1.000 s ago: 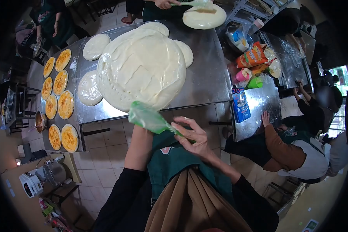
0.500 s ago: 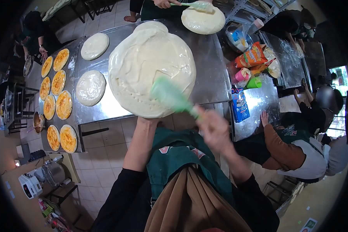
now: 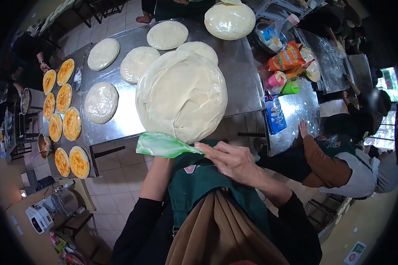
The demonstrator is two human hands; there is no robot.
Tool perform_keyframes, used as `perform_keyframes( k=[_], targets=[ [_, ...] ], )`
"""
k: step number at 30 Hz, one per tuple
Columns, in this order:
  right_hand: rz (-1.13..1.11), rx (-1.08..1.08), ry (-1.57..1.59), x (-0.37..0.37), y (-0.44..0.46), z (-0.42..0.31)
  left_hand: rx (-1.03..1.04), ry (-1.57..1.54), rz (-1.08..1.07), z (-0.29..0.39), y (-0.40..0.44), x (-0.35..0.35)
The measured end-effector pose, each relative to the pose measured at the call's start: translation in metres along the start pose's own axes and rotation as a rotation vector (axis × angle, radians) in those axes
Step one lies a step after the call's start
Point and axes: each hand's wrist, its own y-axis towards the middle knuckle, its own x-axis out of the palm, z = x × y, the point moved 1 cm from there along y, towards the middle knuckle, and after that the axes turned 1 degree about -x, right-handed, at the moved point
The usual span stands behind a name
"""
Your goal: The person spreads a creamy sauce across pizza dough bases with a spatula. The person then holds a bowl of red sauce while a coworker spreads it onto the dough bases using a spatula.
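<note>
A large round cake, coated in pale cream, is raised near my body at the table's front edge. My left hand supports it from below; the wrist shows under the near rim, while the fingers are hidden by the cake and spatula. Closed round a handle, my right hand holds a green spatula with whitish cream on its broad blade. The blade lies across the cake's near edge; whether it touches cannot be made out. Curved ridges mark the cream.
Pale rounds lie on the metal table. Several orange-topped rounds line its left end. An orange packet, cups and a blue box stand right. A co-worker is at the right; another person stands across the table.
The spatula has swung from the cake's top to its near edge, and my right hand moved with it. The cake has shifted toward me, revealing pale rounds behind. The cream's surface marks differ.
</note>
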Motion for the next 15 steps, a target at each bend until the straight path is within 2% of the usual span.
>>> perform_keyframes(
  k=[1, 2, 4, 7, 8, 10, 11, 15],
  targets=[
    [-0.061, 0.028, 0.019, -0.003, -0.006, 0.001, -0.012, 0.014, 0.032, 0.002, -0.003, 0.002],
    [0.039, 0.063, 0.138, -0.007, -0.005, 0.018, -0.026, 0.023, 0.064, 0.004, -0.003, 0.009],
    [0.325, 0.184, 0.081, -0.018, 0.008, 0.042, -0.052, 0.047, 0.107, 0.005, -0.003, 0.020],
    [0.225, 0.098, -0.056, -0.003, 0.002, 0.035, -0.064, 0.046, 0.110, 0.007, -0.003, 0.023],
    [0.097, -0.012, -0.145, 0.004, -0.008, 0.021, -0.056, 0.040, 0.104, 0.008, -0.002, 0.022],
    [-0.049, -0.010, -0.037, 0.012, -0.019, -0.008, -0.050, 0.033, 0.088, 0.011, -0.001, 0.022],
    [0.010, -0.064, -0.012, 0.018, -0.025, 0.004, -0.047, 0.028, 0.086, 0.012, -0.001, 0.021],
    [0.306, 0.088, 0.005, -0.004, -0.012, 0.044, -0.043, 0.007, 0.073, 0.013, 0.000, 0.021]
  ],
)
